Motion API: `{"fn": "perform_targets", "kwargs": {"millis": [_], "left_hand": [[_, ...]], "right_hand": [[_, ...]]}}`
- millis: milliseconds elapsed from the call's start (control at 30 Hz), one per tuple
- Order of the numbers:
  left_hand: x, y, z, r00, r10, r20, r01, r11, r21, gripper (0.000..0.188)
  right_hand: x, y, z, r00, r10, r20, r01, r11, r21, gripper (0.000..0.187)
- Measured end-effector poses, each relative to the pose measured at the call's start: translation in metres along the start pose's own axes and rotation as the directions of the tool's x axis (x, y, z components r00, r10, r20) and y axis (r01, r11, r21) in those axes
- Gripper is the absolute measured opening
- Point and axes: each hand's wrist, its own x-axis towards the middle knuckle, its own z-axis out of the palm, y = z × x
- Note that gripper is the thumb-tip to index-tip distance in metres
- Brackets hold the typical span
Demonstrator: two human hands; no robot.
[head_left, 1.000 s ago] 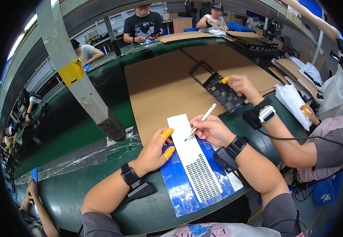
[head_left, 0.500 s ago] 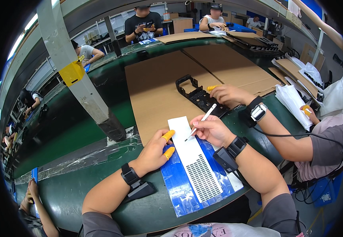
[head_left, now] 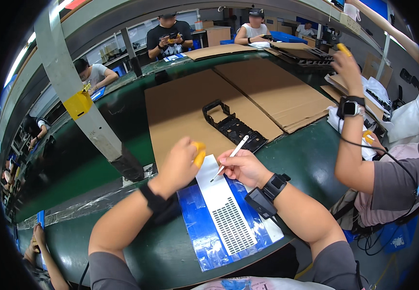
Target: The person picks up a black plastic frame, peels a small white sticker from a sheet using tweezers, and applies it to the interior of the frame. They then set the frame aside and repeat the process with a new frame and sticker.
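My right hand (head_left: 245,168) pinches a slim white pen-shaped tool (head_left: 238,147), its dark tip resting at or just over the bare upper part of a white sheet (head_left: 206,175). Rows of small dark rectangular stickers (head_left: 232,224) cover the sheet's lower part. Beneath it lies a blue board (head_left: 195,241) with shiny clear tape. My left hand (head_left: 176,162), with yellow finger cots on thumb and finger, is raised near the sheet's upper left; motion blurs its fingers. Beyond my hands, a black plastic frame (head_left: 233,124) lies on brown cardboard.
The cardboard (head_left: 180,106) spreads over the green table (head_left: 296,164). A grey post (head_left: 88,106) stands at the left. On the right, a co-worker's raised hand (head_left: 348,72) wears a yellow finger cot, near stacked cardboard and white bags. Other people sit around the table.
My left hand has lifted off the sheet and moved up and left. The co-worker's hand has left the black frame and risen to the right. My right hand keeps the pen-shaped tool.
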Motion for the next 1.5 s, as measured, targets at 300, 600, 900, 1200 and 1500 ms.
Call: {"fn": "perform_targets", "kwargs": {"millis": [300,600,900,1200,1500], "left_hand": [[0.113,-0.017,0.074,0.787,-0.494,0.368,0.539,0.842,-0.022,0.029],[0.103,-0.067,0.063,0.803,-0.541,-0.249,0.381,0.788,-0.483,0.039],[-0.001,-0.004,-0.011,0.704,-0.708,0.055,0.166,0.089,-0.982,0.025],[-0.052,0.022,-0.012,0.801,-0.521,0.295,0.177,-0.265,-0.948,0.038],[-0.060,0.035,-0.010,0.825,-0.461,0.329,0.131,-0.409,-0.903,0.043]], "right_hand": [[0.003,0.004,-0.002,0.998,0.000,-0.064,0.003,0.999,0.039,0.007],[0.004,0.001,0.001,1.000,-0.018,0.020,0.017,0.997,0.069,0.008],[-0.013,-0.011,0.015,0.998,-0.062,-0.008,0.063,0.996,0.056,0.005],[-0.043,-0.012,0.051,0.972,-0.235,-0.033,0.229,0.965,-0.124,0.011],[-0.053,0.007,0.069,0.929,-0.361,-0.076,0.316,0.884,-0.344,0.017]]}}
